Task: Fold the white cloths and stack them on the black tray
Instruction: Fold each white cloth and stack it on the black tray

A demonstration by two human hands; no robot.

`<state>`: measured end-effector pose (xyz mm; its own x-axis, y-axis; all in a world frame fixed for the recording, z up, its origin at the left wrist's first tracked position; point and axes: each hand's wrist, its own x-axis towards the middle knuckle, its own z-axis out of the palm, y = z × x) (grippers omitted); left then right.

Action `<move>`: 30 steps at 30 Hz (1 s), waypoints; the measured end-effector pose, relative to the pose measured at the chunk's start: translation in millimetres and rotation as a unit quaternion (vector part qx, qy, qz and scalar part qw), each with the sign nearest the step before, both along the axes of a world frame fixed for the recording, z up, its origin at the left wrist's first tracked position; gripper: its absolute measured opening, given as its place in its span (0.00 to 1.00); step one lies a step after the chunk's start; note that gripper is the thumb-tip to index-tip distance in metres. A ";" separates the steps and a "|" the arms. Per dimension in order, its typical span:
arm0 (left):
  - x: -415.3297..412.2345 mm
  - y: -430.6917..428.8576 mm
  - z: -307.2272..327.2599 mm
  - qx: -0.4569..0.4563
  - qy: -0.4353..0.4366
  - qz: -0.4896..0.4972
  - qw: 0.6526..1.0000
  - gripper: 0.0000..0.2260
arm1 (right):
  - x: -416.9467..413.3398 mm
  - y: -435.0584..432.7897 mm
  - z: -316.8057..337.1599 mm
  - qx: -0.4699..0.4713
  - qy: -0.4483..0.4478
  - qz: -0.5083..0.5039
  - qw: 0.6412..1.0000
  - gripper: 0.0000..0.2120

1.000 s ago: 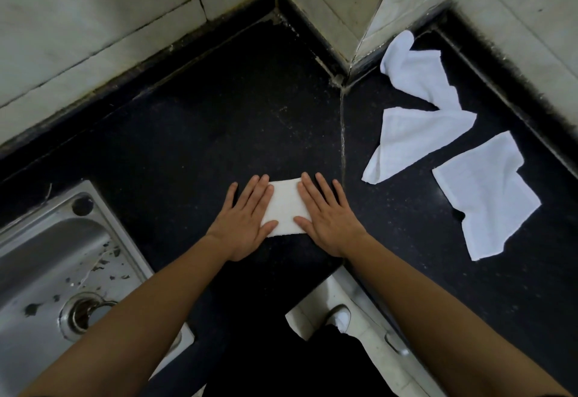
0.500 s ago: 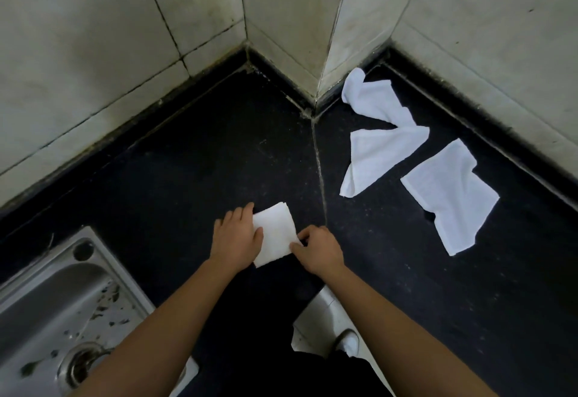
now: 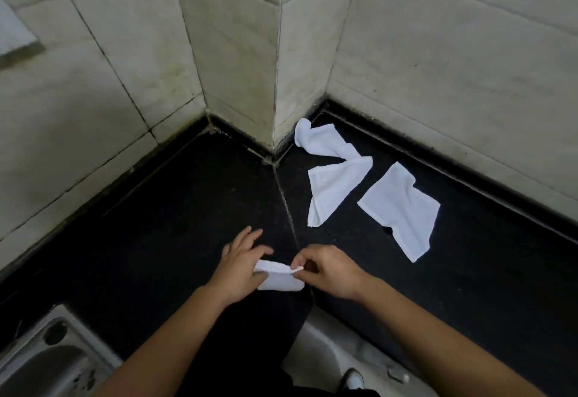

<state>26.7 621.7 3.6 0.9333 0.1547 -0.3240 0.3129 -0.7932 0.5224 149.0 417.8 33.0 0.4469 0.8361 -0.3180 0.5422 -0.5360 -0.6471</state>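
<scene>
Both hands pinch folded cloth | 3 loose cloths right

Folded cloth between two hands near centre on counter; three loose cloths far right; sink near left.

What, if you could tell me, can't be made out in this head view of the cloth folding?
- Black tray: nowhere in the frame.
- Small folded white cloth: the left hand and right hand cover its ends, so the layers can't be counted.
- Steel sink: cut off by the bottom-left edge.
- Rumpled white cloth at the wall corner: it meets the white cloth in front; where one ends is unclear.
</scene>
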 end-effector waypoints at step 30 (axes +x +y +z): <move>-26.6 -411.7 130.7 -0.455 0.167 -0.031 0.874 0.13 | -206.6 -423.3 99.8 0.344 0.299 -0.595 0.662 0.14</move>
